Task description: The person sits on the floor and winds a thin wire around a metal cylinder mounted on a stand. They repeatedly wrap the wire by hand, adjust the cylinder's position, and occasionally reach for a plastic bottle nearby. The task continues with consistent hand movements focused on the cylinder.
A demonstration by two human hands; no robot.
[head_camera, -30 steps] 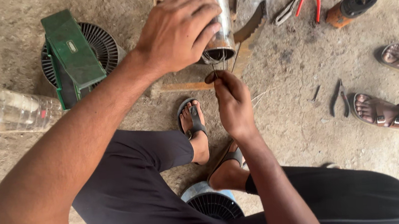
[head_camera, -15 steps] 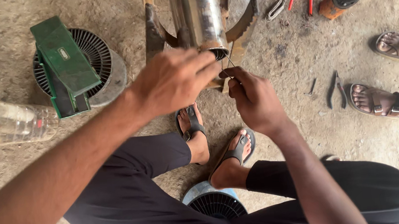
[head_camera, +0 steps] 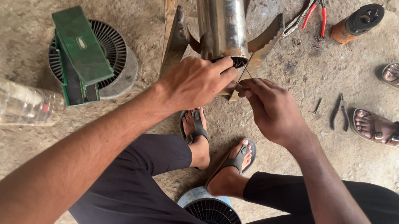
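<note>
— Since half a second ago the left hand [head_camera: 196, 82] has slid a little lower along the steel cylinder [head_camera: 221, 19], and the whole view has tipped so more of that cylinder shows above the knuckles.

— Where does that hand sit now?

— At the cylinder's near, open end, fingers curled together over the dark rim. Whether they truly clamp anything I cannot tell; the palm hides it.

— And the other?

— The right hand [head_camera: 274, 109] is just below that same end, thumb and forefinger pinched together on a thin wire [head_camera: 247, 71] that runs up to the rim.

— What else lies around?

— Left of the cylinder, a green metal box [head_camera: 80, 50] on a ribbed round cover [head_camera: 118, 52], and farther left a clear plastic bottle [head_camera: 16, 105]. Right of it, red-handled pliers [head_camera: 313, 11] and an orange-and-black round part [head_camera: 357, 22]. Another person's sandalled feet [head_camera: 386, 108] are well to the right.

— Any risk?

— I'd judge the wire could kink or slip from so fine a pinch if tugged hard, and the rim's edge might nick a fingertip.
</note>
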